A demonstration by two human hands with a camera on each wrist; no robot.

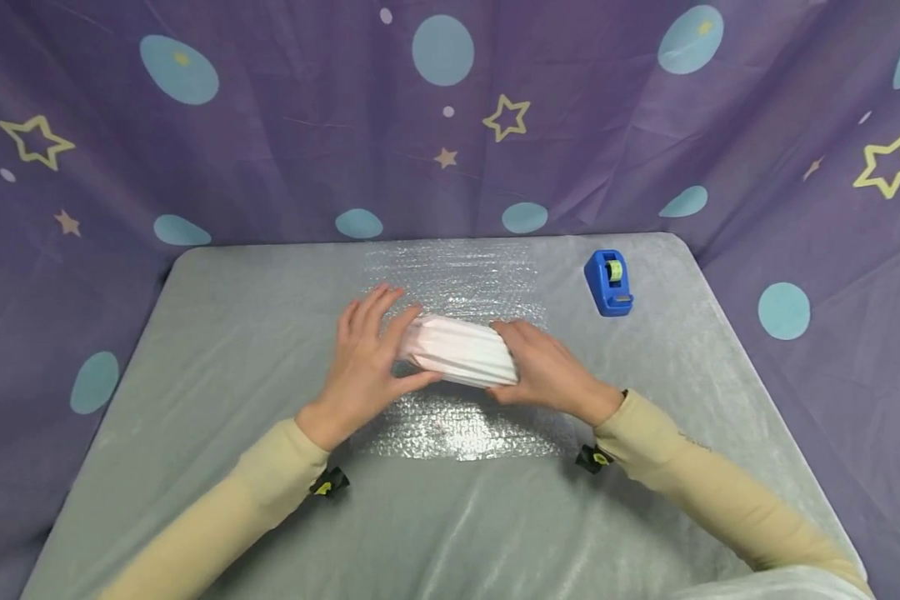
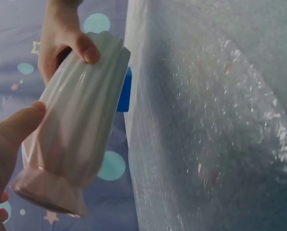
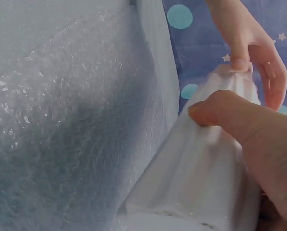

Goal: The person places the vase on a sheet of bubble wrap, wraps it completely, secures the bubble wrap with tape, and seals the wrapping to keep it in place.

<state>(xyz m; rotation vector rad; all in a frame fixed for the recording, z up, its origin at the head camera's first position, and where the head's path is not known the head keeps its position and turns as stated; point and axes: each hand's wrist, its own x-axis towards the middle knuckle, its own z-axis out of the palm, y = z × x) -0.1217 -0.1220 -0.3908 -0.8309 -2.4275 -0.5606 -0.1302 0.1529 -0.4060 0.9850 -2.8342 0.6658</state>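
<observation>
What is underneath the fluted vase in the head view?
A sheet of bubble wrap, spread on the grey table; it shows beyond and in front of the vase. The vase, left hand and right hand hide its middle from this view.

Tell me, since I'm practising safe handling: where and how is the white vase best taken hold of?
Probably round the narrowed waist of the vase, coming from the person's left: it is held on its side, the flared end beyond the waist should check slipping, and the right hand already grips the wider end.
</observation>
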